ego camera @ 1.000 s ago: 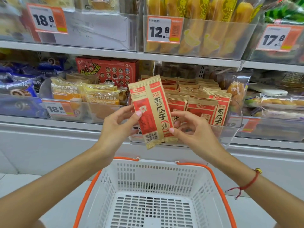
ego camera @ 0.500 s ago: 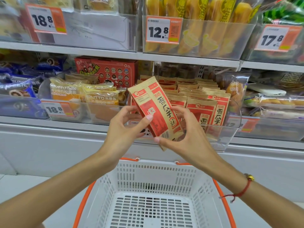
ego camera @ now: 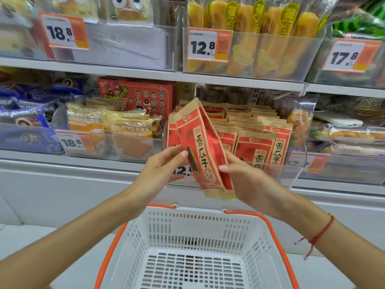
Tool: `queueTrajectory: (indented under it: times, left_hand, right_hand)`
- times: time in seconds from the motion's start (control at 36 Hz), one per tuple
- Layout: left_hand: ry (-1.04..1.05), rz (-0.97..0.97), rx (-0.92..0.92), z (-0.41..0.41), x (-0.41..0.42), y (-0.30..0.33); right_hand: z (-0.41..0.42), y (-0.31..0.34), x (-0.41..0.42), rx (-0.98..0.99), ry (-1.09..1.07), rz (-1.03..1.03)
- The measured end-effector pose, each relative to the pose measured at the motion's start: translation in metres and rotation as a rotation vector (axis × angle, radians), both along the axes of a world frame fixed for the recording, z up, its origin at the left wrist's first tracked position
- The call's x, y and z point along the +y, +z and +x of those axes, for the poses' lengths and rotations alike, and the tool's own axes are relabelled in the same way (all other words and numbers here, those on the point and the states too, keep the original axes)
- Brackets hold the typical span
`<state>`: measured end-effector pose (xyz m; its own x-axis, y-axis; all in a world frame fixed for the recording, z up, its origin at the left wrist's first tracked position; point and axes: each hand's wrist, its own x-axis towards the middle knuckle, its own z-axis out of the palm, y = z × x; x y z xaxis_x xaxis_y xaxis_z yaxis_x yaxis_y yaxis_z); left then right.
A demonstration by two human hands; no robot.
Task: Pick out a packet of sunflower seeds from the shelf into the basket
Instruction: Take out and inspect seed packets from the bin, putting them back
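Since the earlier frame the packet (ego camera: 205, 151) has been turned nearly edge-on and tilted. It is pinched between the left hand (ego camera: 161, 165) and right hand (ego camera: 248, 180), before the shelf's (ego camera: 229, 80) front edge, above the basket's (ego camera: 208, 217) far rim, whose inside is unobstructed.

**Bright, even shop light; soft blur and bent edges**

Light falls evenly from above, with only faint shadows under the shelf boards (ego camera: 239, 79). The clear plastic bins (ego camera: 270, 55) above the 12.8 price tag (ego camera: 208, 44) carry pale sheen. Blue packets (ego camera: 23, 115) far left of that tag are smeared and soft. Shelf lines bow towards the frame's corners, a wide-angle bend.
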<state>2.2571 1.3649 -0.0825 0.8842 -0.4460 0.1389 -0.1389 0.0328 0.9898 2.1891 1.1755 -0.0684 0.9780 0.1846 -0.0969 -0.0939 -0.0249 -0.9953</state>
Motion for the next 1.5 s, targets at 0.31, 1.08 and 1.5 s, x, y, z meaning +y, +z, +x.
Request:
queueTrajectory:
  times: [0.31, 1.08, 1.5]
  left_hand:
    - [0.027, -0.072, -0.095, 0.007, 0.006, 0.008]
    - [0.330, 0.738, -0.832, 0.096, 0.011, 0.031]
    - [0.458, 0.997, -1.240, 0.100, 0.004, 0.014]
  right_hand:
    - [-0.008, 0.013, 0.007, -0.300, -0.209, -0.235]
    - [0.066, 0.082, -0.008, -0.584, -0.746, -0.118]
    - [0.075, 0.080, -0.005, -0.570, -0.731, -0.076]
